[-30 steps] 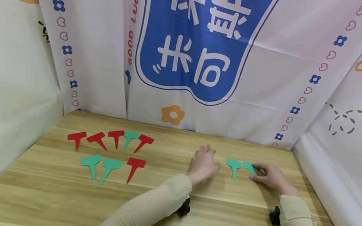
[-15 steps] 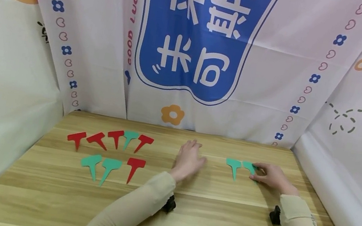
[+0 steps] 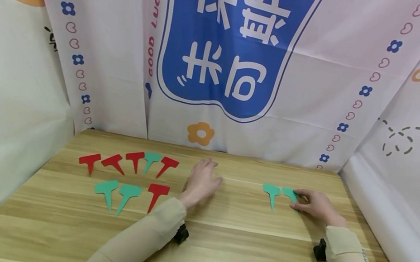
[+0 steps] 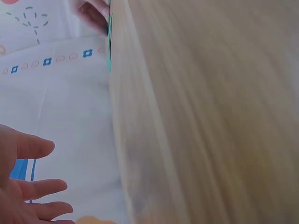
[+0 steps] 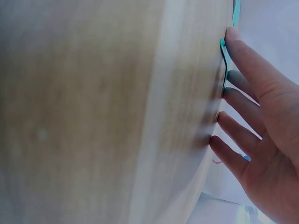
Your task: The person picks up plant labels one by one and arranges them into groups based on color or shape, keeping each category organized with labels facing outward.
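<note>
At the right of the table, my right hand (image 3: 315,206) has its thumb and index finger around a green T-shaped plant label (image 3: 288,192), partly hidden by the fingers. The right wrist view shows this green label (image 5: 225,58) slightly bowed between thumb and fingers, whose tips rest on the tabletop. Just left of it lies another green plant label (image 3: 272,193). My left hand (image 3: 202,182) hovers or rests over the middle of the table, holding nothing; its fingers (image 4: 44,186) are spread and fairly straight. Nearest to it are a red plant label (image 3: 158,190) and another red label (image 3: 168,165).
Several red and green plant labels lie in two loose rows on the left of the wooden table (image 3: 214,260), among them a green label (image 3: 129,191) and a red label (image 3: 90,159). A printed cloth (image 3: 121,66) hangs behind and at both sides.
My left hand has moved left, away from the two green labels toward the rows of labels. The right hand and the label at its fingers have stayed in place.
</note>
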`<state>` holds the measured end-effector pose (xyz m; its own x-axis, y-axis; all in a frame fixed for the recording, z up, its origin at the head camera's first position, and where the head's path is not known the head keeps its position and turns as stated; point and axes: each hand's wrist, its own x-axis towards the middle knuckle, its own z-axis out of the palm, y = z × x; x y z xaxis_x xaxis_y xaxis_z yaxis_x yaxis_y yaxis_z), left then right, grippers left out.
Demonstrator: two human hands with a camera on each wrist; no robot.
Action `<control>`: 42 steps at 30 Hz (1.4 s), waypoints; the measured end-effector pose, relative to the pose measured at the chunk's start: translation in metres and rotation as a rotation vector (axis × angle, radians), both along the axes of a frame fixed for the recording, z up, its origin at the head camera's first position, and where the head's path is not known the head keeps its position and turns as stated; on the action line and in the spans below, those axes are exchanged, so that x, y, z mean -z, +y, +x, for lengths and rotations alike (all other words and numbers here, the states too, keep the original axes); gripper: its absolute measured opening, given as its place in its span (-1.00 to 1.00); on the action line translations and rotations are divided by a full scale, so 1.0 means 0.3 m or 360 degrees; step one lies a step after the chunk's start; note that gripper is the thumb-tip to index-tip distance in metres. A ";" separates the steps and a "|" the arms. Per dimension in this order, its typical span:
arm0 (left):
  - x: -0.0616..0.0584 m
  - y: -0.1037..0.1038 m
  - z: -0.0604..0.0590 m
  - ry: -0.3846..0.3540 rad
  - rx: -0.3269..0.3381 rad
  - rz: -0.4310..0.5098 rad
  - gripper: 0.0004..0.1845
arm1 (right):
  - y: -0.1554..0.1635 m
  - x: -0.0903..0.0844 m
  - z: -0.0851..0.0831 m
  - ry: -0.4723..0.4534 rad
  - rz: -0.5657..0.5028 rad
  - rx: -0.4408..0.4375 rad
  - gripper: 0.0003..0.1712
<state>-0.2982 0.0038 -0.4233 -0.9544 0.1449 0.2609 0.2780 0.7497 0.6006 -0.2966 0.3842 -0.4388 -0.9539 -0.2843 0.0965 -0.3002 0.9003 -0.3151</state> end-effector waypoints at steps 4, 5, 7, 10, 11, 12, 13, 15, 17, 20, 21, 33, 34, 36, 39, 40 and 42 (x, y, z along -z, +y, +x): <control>-0.006 -0.036 0.002 0.0016 -0.0018 -0.0001 -0.49 | -0.001 -0.004 0.002 0.0006 0.0009 0.0004 -0.29; -0.008 -0.046 0.003 0.0013 -0.0025 -0.0004 -0.50 | -0.001 -0.004 0.002 0.0006 0.0013 0.0004 -0.29; -0.011 -0.065 0.005 0.0011 -0.0038 -0.0020 -0.50 | -0.001 -0.003 0.001 0.0004 0.0016 0.0005 -0.29; -0.016 -0.094 0.010 0.0011 -0.0052 -0.0037 -0.50 | -0.001 -0.002 0.000 0.0001 0.0013 0.0005 -0.29; -0.017 -0.103 0.011 0.0007 -0.0059 -0.0038 -0.50 | -0.001 -0.002 0.000 0.0000 0.0010 0.0006 -0.29; -0.018 -0.114 0.012 0.0012 -0.0062 -0.0042 -0.50 | -0.002 -0.002 0.000 0.0000 0.0009 0.0005 -0.29; -0.019 -0.124 0.013 0.0018 -0.0068 -0.0046 -0.50 | -0.002 -0.002 0.001 0.0002 0.0007 0.0004 -0.29; -0.020 -0.145 0.016 0.0029 -0.0084 -0.0069 -0.50 | -0.003 -0.001 0.001 0.0006 0.0007 -0.0001 -0.29; -0.021 -0.168 0.020 0.0030 -0.0094 -0.0088 -0.50 | -0.003 -0.001 0.002 0.0006 0.0006 -0.0003 -0.30; -0.022 -0.202 0.026 0.0026 -0.0094 -0.0112 -0.49 | -0.005 -0.001 0.003 -0.0001 0.0004 -0.0003 -0.30; -0.022 -0.214 0.027 0.0022 -0.0091 -0.0113 -0.48 | -0.006 -0.002 0.004 -0.0005 0.0001 -0.0001 -0.29; -0.019 -0.375 0.051 0.0046 -0.0088 -0.0091 -0.52 | -0.001 -0.003 0.000 0.0014 -0.0001 -0.0011 -0.29; -0.020 -0.392 0.056 0.0037 -0.0103 -0.0085 -0.52 | -0.001 -0.001 -0.001 0.0014 -0.0004 -0.0010 -0.29; -0.022 -0.425 0.064 0.0042 -0.0118 -0.0087 -0.53 | -0.001 0.002 -0.003 0.0015 -0.0004 -0.0009 -0.30; -0.026 -0.474 0.075 0.0089 -0.0136 -0.0136 -0.54 | 0.001 0.005 -0.003 0.0017 -0.0008 -0.0003 -0.31; -0.027 -0.490 0.079 0.0101 -0.0145 -0.0153 -0.55 | 0.001 0.005 -0.003 0.0018 -0.0007 -0.0002 -0.31; -0.028 -0.524 0.089 0.0106 -0.0164 -0.0178 -0.57 | 0.000 0.004 -0.001 0.0016 0.0000 -0.0014 -0.31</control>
<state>-0.2714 -0.1534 -0.4149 -0.9469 0.0785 0.3118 0.2323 0.8374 0.4948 -0.2970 0.3842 -0.4400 -0.9502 -0.2928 0.1064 -0.3115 0.8975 -0.3121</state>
